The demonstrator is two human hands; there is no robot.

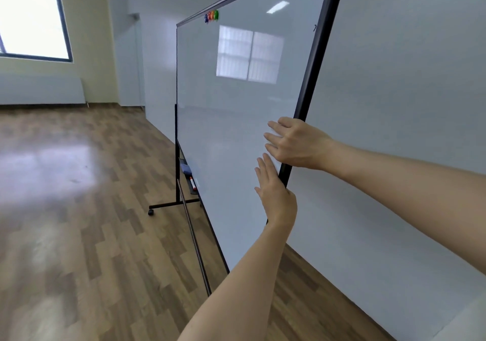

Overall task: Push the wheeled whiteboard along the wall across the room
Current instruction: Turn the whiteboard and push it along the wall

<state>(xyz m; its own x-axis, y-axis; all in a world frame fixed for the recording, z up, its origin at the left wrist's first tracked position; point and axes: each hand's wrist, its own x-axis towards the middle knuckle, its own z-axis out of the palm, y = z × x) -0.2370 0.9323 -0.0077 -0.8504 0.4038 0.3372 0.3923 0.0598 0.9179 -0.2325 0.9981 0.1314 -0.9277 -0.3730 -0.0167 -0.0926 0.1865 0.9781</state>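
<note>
Both hands grip the near edge of the wheeled whiteboard [236, 99] to drive it along the wall

The right hand's [299, 143] fingers [273, 137] lie flat on the white face with the palm wrapped round the black side frame [313, 77]; just below it, the left hand [276, 193] clasps the same frame, fingers pressed on the face, likely so the push runs lengthwise through the board. The whiteboard stands just beside the pale wall [394, 104], roughly parallel to it, its marker tray [190, 180] and one caster [150, 212] visible on the room side. Ahead, bare wood floor [79, 209] runs clear to the far wall under the window [31, 17]; the tight side is the wall gap
</note>
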